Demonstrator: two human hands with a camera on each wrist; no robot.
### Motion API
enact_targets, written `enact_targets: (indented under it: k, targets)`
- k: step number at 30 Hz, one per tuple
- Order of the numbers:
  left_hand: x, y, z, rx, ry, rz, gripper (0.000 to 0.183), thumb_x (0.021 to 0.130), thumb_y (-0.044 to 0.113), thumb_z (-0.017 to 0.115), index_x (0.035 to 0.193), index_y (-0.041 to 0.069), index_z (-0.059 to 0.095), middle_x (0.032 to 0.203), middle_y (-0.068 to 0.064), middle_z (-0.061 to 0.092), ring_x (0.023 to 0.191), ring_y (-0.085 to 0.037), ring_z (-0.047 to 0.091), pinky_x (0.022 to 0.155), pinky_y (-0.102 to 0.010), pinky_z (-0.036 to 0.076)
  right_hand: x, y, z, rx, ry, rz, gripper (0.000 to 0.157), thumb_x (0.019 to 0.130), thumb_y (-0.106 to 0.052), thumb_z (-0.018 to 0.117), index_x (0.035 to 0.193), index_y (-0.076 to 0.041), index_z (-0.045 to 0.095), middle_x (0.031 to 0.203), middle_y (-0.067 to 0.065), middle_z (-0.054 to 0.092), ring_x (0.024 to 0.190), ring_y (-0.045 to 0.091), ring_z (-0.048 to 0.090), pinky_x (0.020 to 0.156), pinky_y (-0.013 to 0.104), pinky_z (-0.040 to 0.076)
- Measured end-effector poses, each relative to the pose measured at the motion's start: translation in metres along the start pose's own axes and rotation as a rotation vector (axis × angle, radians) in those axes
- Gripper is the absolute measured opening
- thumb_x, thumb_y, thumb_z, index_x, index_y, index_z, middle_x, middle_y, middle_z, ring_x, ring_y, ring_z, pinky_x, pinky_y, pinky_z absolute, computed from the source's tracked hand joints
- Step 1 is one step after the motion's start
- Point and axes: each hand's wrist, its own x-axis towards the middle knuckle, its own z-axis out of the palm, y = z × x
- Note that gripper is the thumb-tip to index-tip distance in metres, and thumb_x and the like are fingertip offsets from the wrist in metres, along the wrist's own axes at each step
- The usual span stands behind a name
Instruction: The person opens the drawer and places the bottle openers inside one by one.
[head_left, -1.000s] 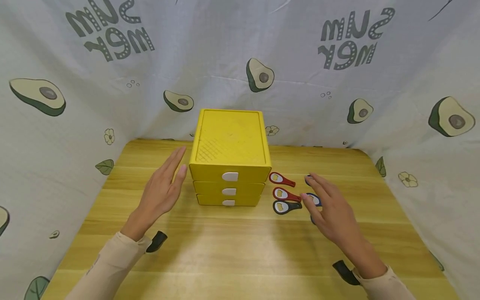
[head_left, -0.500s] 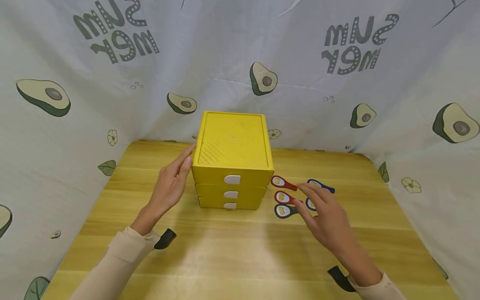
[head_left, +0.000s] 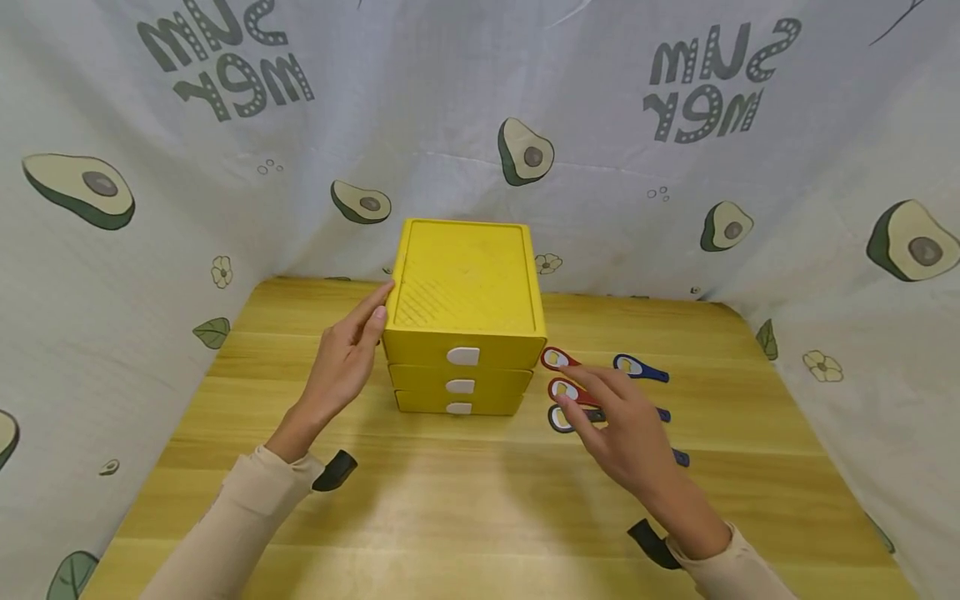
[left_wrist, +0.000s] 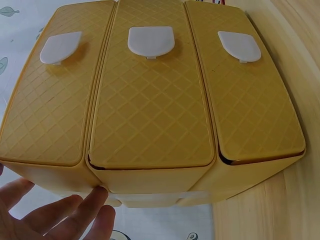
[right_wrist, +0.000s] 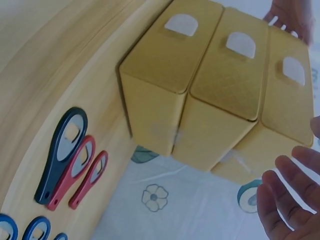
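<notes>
A yellow three-drawer box [head_left: 465, 283] with white tabs stands upright, its drawers closed. My left hand [head_left: 337, 367] lies along its left side with straight fingers; in the left wrist view a fingertip [left_wrist: 100, 192] touches the side wall. My right hand [head_left: 626, 429] hovers with relaxed fingers over the bottle openers, apart from the box in the right wrist view. Two red bottle openers [right_wrist: 80, 157] and a black bottle opener [right_wrist: 65, 150] lie right of the box. Further right are blue bottle openers [head_left: 641, 367], two partly hidden by my right hand in the head view.
The wooden table [head_left: 465, 500] reaches to a white cloth backdrop [head_left: 450, 100] with avocado prints, which rises behind and at both sides. A black strap piece [head_left: 335, 471] sticks out from the left sleeve, and another [head_left: 651, 546] from the right one.
My left hand has moved right, from beside the box onto its left side. My right hand has shifted left toward the box, uncovering the far blue bottle opener. The box stays in place.
</notes>
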Motion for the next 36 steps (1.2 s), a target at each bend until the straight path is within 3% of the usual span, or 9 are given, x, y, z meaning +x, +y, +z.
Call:
enact_targets:
  k: [6, 13, 20, 25, 33, 36]
  targets:
    - [-0.001, -0.004, 0.0, -0.044, 0.008, -0.014, 0.044, 0.109, 0.034, 0.041, 0.153, 0.031, 0.042, 0.154, -0.003, 0.046, 0.135, -0.028, 0.052, 0.103, -0.054, 0.047, 0.006, -0.009, 0.009, 0.06, -0.014, -0.013, 0.047, 0.077, -0.005, 0.084, 0.123, -0.01, 0.071, 0.112, 0.005, 0.072, 0.097, 0.02, 0.066, 0.07, 0.028, 0.059]
    - [0.004, -0.003, -0.002, -0.087, -0.001, -0.019, 0.042, 0.108, 0.035, 0.044, 0.151, 0.035, 0.045, 0.147, -0.008, 0.054, 0.117, -0.028, 0.062, 0.094, -0.053, 0.052, 0.015, -0.02, 0.017, 0.104, 0.004, -0.052, 0.041, 0.076, -0.003, 0.085, 0.115, -0.005, 0.073, 0.108, 0.006, 0.073, 0.086, 0.016, 0.068, 0.066, 0.029, 0.059]
    - [0.006, -0.002, -0.002, -0.086, -0.014, -0.041, 0.043, 0.108, 0.035, 0.044, 0.151, 0.036, 0.045, 0.13, -0.014, 0.064, 0.1, -0.027, 0.062, 0.087, -0.044, 0.049, 0.023, -0.03, 0.031, 0.169, 0.008, -0.079, 0.034, 0.076, -0.002, 0.084, 0.109, -0.004, 0.074, 0.096, 0.007, 0.075, 0.08, 0.019, 0.068, 0.066, 0.025, 0.053]
    - [0.004, -0.004, -0.004, -0.097, -0.005, -0.047, 0.042, 0.108, 0.035, 0.045, 0.15, 0.036, 0.046, 0.137, -0.01, 0.061, 0.102, -0.026, 0.061, 0.088, -0.046, 0.05, 0.031, -0.034, 0.044, 0.201, 0.012, -0.081, 0.031, 0.078, -0.002, 0.083, 0.108, -0.003, 0.074, 0.094, 0.007, 0.075, 0.078, 0.019, 0.068, 0.064, 0.031, 0.055]
    - [0.003, -0.006, -0.003, -0.123, -0.007, -0.039, 0.042, 0.108, 0.034, 0.046, 0.15, 0.035, 0.046, 0.15, -0.006, 0.052, 0.131, -0.026, 0.055, 0.099, -0.052, 0.049, 0.04, -0.039, 0.059, 0.221, 0.031, -0.062, 0.029, 0.081, -0.003, 0.082, 0.109, -0.003, 0.074, 0.094, 0.007, 0.076, 0.076, 0.017, 0.068, 0.062, 0.035, 0.056]
    - [0.002, -0.007, -0.004, -0.123, -0.002, -0.04, 0.042, 0.107, 0.034, 0.046, 0.15, 0.035, 0.047, 0.148, -0.007, 0.054, 0.128, -0.026, 0.057, 0.098, -0.052, 0.048, 0.043, -0.041, 0.062, 0.216, 0.021, -0.06, 0.028, 0.082, -0.005, 0.082, 0.109, -0.003, 0.074, 0.093, 0.007, 0.076, 0.076, 0.018, 0.069, 0.062, 0.035, 0.057]
